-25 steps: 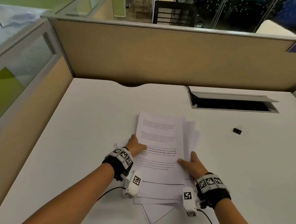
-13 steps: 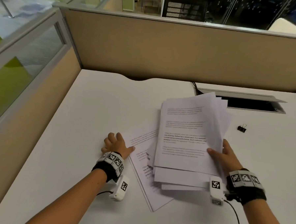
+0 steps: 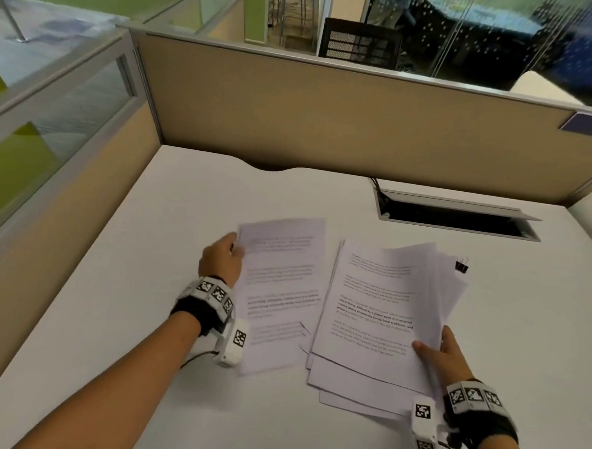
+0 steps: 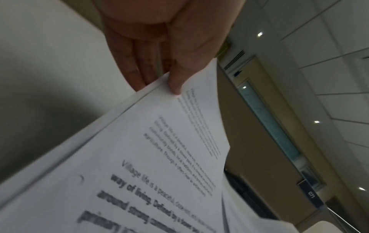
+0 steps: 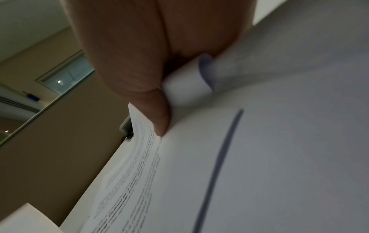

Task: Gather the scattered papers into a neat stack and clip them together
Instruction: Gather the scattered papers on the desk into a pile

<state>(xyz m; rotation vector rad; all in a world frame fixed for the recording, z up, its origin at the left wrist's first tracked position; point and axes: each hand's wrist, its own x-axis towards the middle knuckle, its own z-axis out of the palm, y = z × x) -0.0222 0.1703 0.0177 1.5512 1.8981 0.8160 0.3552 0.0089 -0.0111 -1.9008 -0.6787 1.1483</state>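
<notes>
Papers split in two groups on the white surface (image 3: 120, 283). Left hand (image 3: 221, 259) pinches the far-left corner of a small set of sheets (image 3: 280, 292); left wrist view shows the thumb (image 4: 176, 78) on top of the printed page and the other digits under the edge, at least two sheets in the grip. Right hand (image 3: 443, 357) holds the larger fanned stack (image 3: 379, 314) at its near-right corner, thumb on top; right wrist view shows the thumb (image 5: 159, 113) pressing down and the paper edge curled against the palm. Stack edges are not aligned: several sheets stick out at the near side and fan out at the far right. The two groups sit just beside each other, edges overlapping slightly near the middle. Black binder clip (image 3: 462, 266) lies on the surface just past the stack's far-right corner, untouched. Cable tray opening (image 3: 456, 219) sits farther back, beige partition (image 3: 328, 106) behind it.
</notes>
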